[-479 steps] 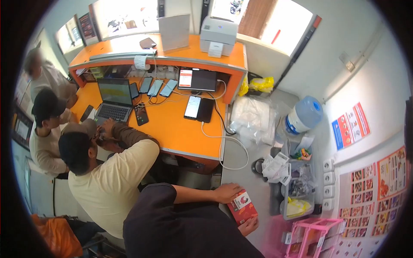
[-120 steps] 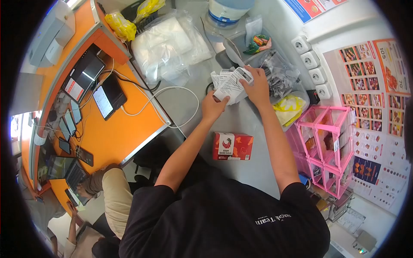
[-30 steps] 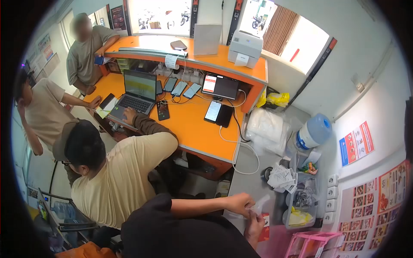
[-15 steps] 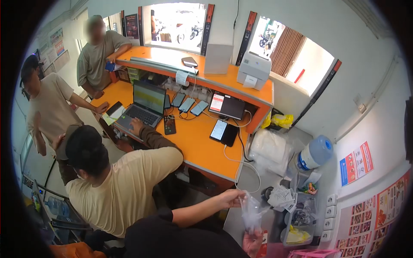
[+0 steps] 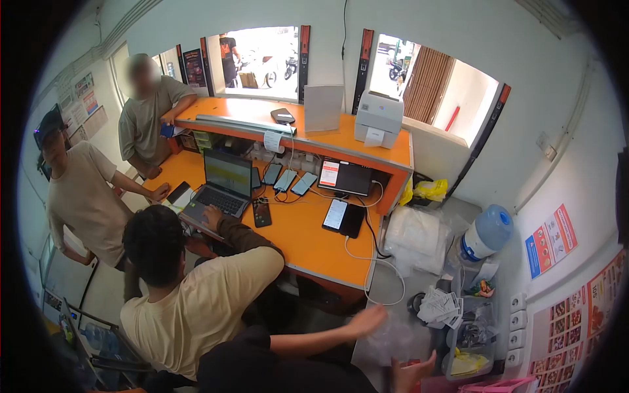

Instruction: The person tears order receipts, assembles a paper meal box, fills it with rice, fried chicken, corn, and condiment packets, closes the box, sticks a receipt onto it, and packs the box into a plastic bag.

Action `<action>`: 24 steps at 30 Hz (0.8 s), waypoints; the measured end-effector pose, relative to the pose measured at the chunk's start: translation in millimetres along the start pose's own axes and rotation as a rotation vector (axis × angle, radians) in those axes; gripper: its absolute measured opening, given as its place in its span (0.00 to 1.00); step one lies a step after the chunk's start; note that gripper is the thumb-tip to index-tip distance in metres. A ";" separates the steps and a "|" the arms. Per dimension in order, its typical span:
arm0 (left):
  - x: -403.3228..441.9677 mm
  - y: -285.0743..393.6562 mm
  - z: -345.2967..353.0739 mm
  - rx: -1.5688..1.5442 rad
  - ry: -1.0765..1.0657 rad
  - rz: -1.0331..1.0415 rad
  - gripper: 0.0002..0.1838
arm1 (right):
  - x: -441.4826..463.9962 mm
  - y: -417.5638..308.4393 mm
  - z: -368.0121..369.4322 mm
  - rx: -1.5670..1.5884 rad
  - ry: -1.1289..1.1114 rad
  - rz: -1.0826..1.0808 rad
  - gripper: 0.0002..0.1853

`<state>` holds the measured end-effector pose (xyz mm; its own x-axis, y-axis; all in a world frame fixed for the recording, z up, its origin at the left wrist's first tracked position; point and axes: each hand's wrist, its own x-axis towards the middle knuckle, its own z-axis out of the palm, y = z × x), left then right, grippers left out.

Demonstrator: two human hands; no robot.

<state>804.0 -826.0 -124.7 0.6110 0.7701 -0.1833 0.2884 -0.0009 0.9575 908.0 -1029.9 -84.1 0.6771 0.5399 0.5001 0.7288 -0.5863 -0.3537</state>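
A clear plastic bag (image 5: 393,346) is spread out between my hands, low over the grey surface. My left hand (image 5: 365,322) is at the bag's upper left edge, its fingers smeared by motion. Lower right, my right hand (image 5: 413,374) has thumb and fingers apart beside the bag, with something red just behind it. Whether either hand touches the plastic I cannot make out. Right of the bag, a stack of printed white slips (image 5: 440,308) rests by a clear plastic bin (image 5: 468,337) holding dark items and a yellow bag.
A seated co-worker (image 5: 203,295) works at a laptop (image 5: 226,180) on the orange desk (image 5: 301,242), close to my left arm. Two people stand beyond. Phones, cables and a label printer (image 5: 380,118) are on the counter. A water jug (image 5: 486,232) and wrapped white packs (image 5: 416,239) are at right.
The bag, earlier bunched and hanging between my hands, is now spread flatter and lower. My left hand moved down; my right hand moved right and its fingers spread. The co-worker's head turned.
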 end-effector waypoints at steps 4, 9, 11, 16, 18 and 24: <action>-46.7 82.5 1.5 -0.046 -0.596 0.091 0.23 | 50.6 -24.2 -12.8 0.290 -0.487 0.059 0.21; -32.6 108.1 -48.5 0.517 -0.334 0.245 0.40 | 73.8 51.0 17.7 0.959 -0.501 0.505 0.10; -1.8 47.6 -41.0 0.624 -0.097 0.308 0.37 | 89.4 5.5 -28.6 1.328 -0.725 0.651 0.07; 43.1 -14.3 -66.1 0.469 0.343 0.195 0.23 | 99.9 -11.3 -65.0 1.165 -1.182 0.457 0.04; 48.4 -59.4 -65.4 -0.066 0.139 -0.054 0.18 | 93.0 12.3 -47.0 0.894 -1.072 0.305 0.03; -23.4 19.2 -100.3 -0.803 -0.759 -0.499 0.22 | 59.0 103.3 69.7 1.359 -0.267 0.874 0.08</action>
<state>721.3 -779.9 -79.8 0.9177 0.0027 -0.3973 0.2403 0.7926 0.5603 1030.4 -1016.5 -146.3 0.8001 0.5164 -0.3052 -0.4108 0.1010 -0.9061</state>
